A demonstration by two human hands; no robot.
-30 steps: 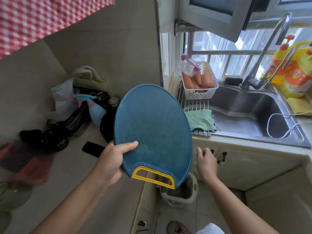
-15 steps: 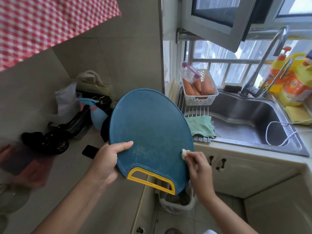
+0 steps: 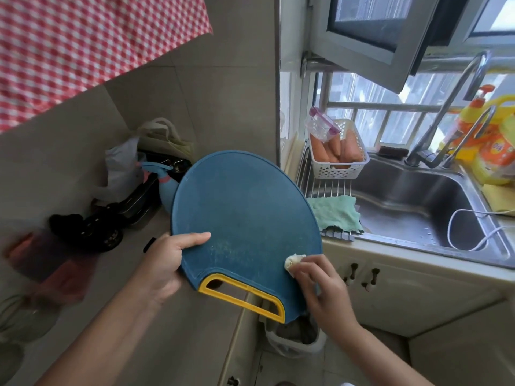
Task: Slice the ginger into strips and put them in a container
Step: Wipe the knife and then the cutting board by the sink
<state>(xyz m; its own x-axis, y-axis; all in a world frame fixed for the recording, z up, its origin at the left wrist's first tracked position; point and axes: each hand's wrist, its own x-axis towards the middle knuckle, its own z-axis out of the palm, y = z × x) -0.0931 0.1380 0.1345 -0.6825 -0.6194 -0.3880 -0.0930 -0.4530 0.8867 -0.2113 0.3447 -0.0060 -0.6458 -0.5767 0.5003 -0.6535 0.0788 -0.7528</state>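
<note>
The board (image 3: 245, 218) is off the surface (image 3: 156, 330) and tilted, round end up and away, yellow handle (image 3: 242, 296) low and toward the person. The left hand (image 3: 164, 263) grips its left rim, thumb flat across the blue face and the other fingers behind, out of sight. The right hand (image 3: 320, 288) is at the lower right rim, its fingers (image 3: 309, 263) curled narrowly round a small pale lump (image 3: 292, 261) that touches the board face.

The lump is off-white to yellowish, rough and wadded. It is probably a leftover bit of ginger, though it is too small to be sure, and it could be a wipe. It pokes out up and to the left of the fingertips, so the right hand is the one on it, with the left only steadying the board.

The bin (image 3: 295, 341) sits on the floor right under the handle end, which is what the coming move turns on. A sweep down the board's slope toward the handle would drop the lump and the faint pale flecks on the face into it.

I judge this to be clean-up near the end of the task. No strips and no container holding them can be picked out, and the left edge of the view is blurred
</note>
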